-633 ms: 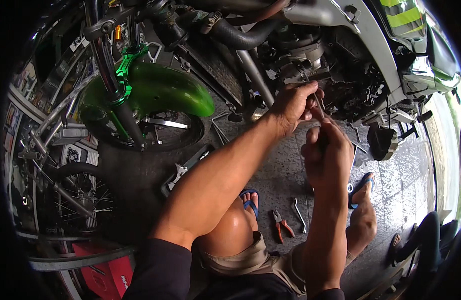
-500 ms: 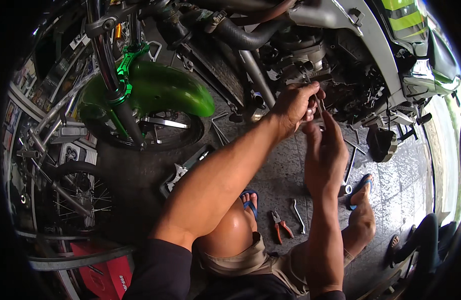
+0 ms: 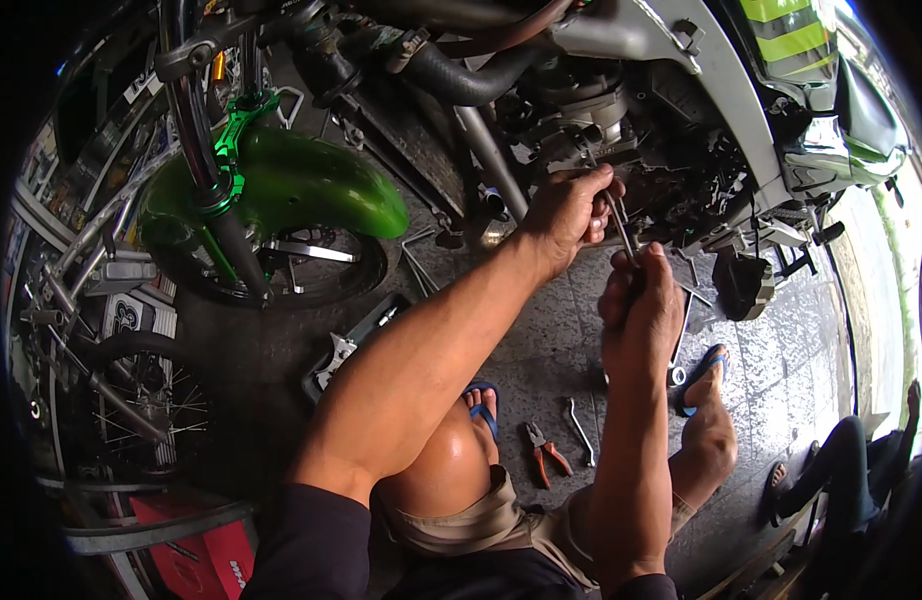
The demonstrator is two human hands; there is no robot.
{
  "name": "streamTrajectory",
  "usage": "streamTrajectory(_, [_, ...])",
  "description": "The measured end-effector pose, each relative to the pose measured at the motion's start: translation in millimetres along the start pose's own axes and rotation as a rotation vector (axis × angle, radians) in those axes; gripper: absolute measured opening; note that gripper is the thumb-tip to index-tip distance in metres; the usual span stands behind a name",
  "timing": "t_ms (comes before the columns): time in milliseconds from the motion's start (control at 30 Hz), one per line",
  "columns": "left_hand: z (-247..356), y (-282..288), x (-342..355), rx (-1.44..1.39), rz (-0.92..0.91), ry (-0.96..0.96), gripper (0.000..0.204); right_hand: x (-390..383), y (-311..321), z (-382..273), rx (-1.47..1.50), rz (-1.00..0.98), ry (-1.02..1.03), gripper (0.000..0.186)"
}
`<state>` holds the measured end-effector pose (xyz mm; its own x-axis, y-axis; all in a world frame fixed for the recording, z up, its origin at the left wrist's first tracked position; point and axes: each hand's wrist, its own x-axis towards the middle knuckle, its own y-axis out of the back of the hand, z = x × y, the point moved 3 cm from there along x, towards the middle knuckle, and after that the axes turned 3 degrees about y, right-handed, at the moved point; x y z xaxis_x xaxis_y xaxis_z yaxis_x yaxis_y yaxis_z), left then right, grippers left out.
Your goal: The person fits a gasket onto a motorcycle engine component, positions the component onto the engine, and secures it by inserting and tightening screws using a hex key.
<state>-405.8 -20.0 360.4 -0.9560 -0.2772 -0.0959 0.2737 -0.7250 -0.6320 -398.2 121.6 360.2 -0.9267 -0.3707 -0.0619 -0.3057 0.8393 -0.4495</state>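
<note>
Both of my hands are raised in front of the exposed motorcycle engine (image 3: 596, 110). My left hand (image 3: 566, 220) is closed, its thumb and fingers pinching the upper part of a slim metal tool (image 3: 621, 228). Below and to the right, my right hand (image 3: 643, 312) has its fingers curled round the lower end of the same tool. The shaft shows bare between the two hands, slanting down to the right. Its upper tip is hidden by the left fingers, so the exact kind of tool cannot be made out.
Orange-handled pliers (image 3: 547, 458) and a wrench (image 3: 582, 432) lie on the tiled floor. A dark tray with metal parts (image 3: 330, 362) sits beyond my left forearm. The green front fender (image 3: 316, 190) is at the left. Another person's leg (image 3: 846, 480) shows at the lower right.
My right hand has moved down, away from the left fingers, and more of the tool's shaft shows. The whole view has shifted slightly, so things appear a little further left.
</note>
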Motion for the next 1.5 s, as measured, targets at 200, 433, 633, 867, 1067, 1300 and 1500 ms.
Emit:
streamTrajectory(200, [2,-2,0,-0.008,0.011,0.016,0.025,-5,-6,16,0.448,0.053,-0.145,0.03])
streamTrajectory(433, [4,-2,-8,0.036,0.008,0.021,0.03,-17,-7,-8,-0.117,-0.052,0.083,0.044])
streamTrajectory(633, [9,13,-35,0.162,0.021,-0.116,0.035,-31,-10,-11,-0.647,-0.104,0.329,0.041])
streamTrajectory(867, [16,32,-38,0.178,0.124,-0.128,0.037,-27,-24,-4,-0.935,-0.118,0.483,0.03])
streamTrajectory(1067, [17,32,-38,0.149,0.104,-0.079,0.037,-32,-29,-6,-1.143,-0.109,0.67,0.031])
streamTrajectory(1300, [24,29,-43,0.024,0.014,-0.011,0.036,-27,-38,8,0.266,-0.106,-0.438,0.039])
streamTrajectory(1500, [25,29,-48,0.018,0.104,0.016,0.032,-29,-24,11,-0.328,-0.312,0.028,0.044])
